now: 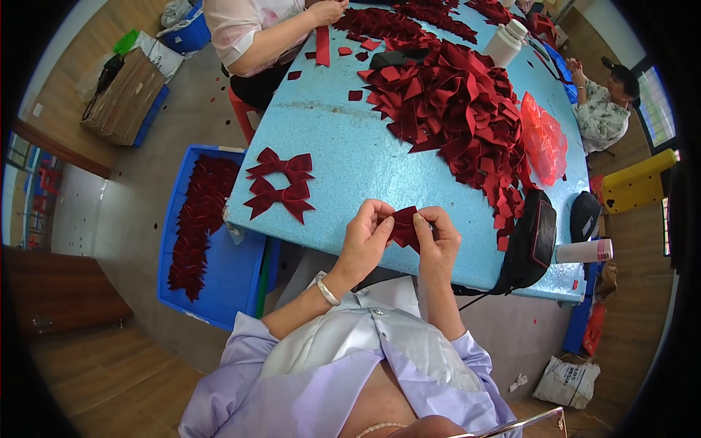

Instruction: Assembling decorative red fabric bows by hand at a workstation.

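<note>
In the head view we pinch a dark red ribbon piece (404, 226) between left hand (363, 237) and right hand (439, 237), just over the table's (350, 153) near edge. Two finished bows (280, 182) lie at its near left corner; a big heap of cut ribbon (453, 109) waits mid-table, so most remains.

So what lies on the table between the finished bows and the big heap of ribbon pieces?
In the head view, nothing: only bare blue table separates the two finished bows from the heap of dark red ribbon pieces.
</note>
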Tool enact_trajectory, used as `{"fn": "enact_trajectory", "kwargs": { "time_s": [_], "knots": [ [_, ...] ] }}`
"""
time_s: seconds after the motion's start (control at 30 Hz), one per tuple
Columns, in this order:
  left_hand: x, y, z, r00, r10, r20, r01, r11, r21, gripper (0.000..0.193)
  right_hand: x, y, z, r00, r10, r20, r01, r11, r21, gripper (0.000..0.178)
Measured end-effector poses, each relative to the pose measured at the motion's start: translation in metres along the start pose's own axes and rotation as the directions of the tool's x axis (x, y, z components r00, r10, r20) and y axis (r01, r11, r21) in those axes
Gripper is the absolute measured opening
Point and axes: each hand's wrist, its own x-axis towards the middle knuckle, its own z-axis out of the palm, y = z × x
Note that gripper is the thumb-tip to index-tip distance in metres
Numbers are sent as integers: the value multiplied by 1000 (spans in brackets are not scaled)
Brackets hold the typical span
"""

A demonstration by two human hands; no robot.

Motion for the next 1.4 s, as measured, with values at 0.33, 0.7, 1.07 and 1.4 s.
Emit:
{"fn": "enact_trajectory", "kwargs": {
  "time_s": [0.33, 0.7, 1.07, 1.4],
  "knots": [
    [-4, 3, 2, 994, 29, 109, -20, 996, -85, 15, 0, -3, -1, 954, 289, 81, -294, 848, 440, 7],
    [-3, -10, 4, 971, 216, 100, -222, 974, 49, 10, 0, 13, -6, 923, 340, 177, -382, 767, 515, 6],
    [1, -27, 3, 986, 168, 18, -169, 980, 106, 5, -3, -3, 5, 927, -376, -10, 341, 851, -399, 13],
    [6, -39, 1, 986, 168, 13, -167, 964, 205, 3, -6, 11, 4, 885, -453, 106, 442, 749, -494, 13]
  ]
}}
